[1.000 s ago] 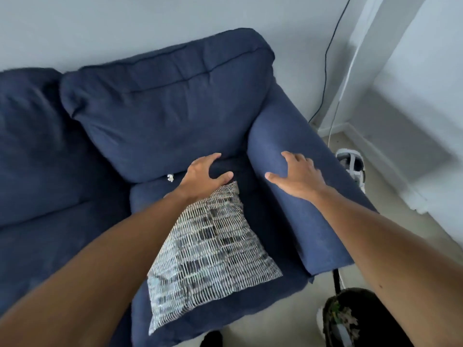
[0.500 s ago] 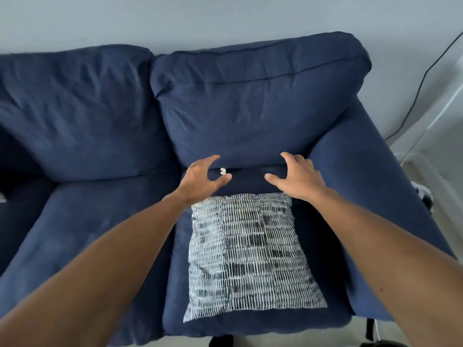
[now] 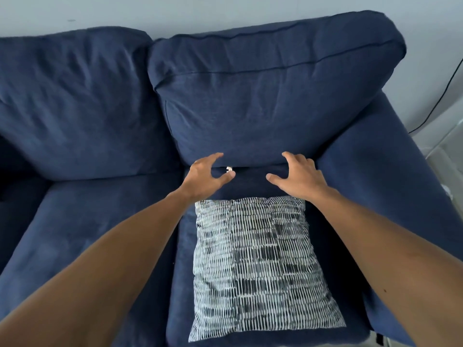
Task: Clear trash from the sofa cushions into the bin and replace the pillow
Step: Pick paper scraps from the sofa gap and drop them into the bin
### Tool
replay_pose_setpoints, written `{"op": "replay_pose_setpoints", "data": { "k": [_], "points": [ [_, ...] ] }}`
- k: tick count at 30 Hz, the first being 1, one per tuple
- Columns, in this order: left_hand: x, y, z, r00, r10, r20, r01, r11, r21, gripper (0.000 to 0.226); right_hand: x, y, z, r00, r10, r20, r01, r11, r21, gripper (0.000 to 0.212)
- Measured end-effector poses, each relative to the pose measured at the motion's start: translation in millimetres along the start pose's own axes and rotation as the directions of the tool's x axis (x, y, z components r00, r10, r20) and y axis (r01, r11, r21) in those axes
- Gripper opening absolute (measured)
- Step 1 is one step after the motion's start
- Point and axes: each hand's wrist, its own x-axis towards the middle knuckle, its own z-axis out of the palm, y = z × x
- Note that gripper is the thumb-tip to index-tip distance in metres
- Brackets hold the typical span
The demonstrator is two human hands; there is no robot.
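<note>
My view has swung from the armrest to face the sofa (image 3: 87, 108) squarely. My right hand (image 3: 298, 177) has come off the armrest and now hovers over the crease under the back cushion (image 3: 263, 96), level with my left hand (image 3: 204, 177). Both hands are spread, fingers loosely curved, holding nothing. The white scrap (image 3: 229, 169) sits in that crease at centre frame, just beside my left thumb tip, so I judge picking it up comes next. It is too small to show an axis. The pillow (image 3: 258, 266) lies flat on the right seat cushion (image 3: 250, 185), lower centre. It is roughly square with no clear long axis, its top edge toward the crease.
</note>
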Motion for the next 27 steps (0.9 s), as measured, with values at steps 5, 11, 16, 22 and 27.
{"op": "replay_pose_setpoints", "data": {
  "k": [5, 11, 16, 22, 27],
  "points": [
    [35, -24, 19, 1.000, -0.014, 0.006, 0.014, 1.000, 0.014, 0.070, 25, 11, 24, 1.000, 0.018, 0.021, -0.018, 1.000, 0.005, 0.086],
    [86, -67, 66, 0.999, -0.045, -0.029, 0.046, 0.998, 0.045, 0.060, 55, 36, 71, 0.997, 0.058, 0.058, -0.057, 0.998, -0.019, 0.085],
    [113, -99, 103, 0.998, -0.024, -0.050, 0.030, 0.993, 0.114, 0.054, 73, 57, 109, 0.994, 0.074, 0.079, -0.071, 0.997, -0.038, 0.085],
    [137, -117, 126, 0.998, -0.048, -0.050, 0.055, 0.985, 0.161, 0.053, 87, 78, 136, 0.995, 0.081, 0.063, -0.078, 0.995, -0.056, 0.084],
    [160, -135, 145, 0.995, -0.044, -0.084, 0.060, 0.981, 0.186, 0.062, 96, 88, 146, 0.997, 0.079, 0.019, -0.078, 0.996, -0.054, 0.082]
  ]
}}
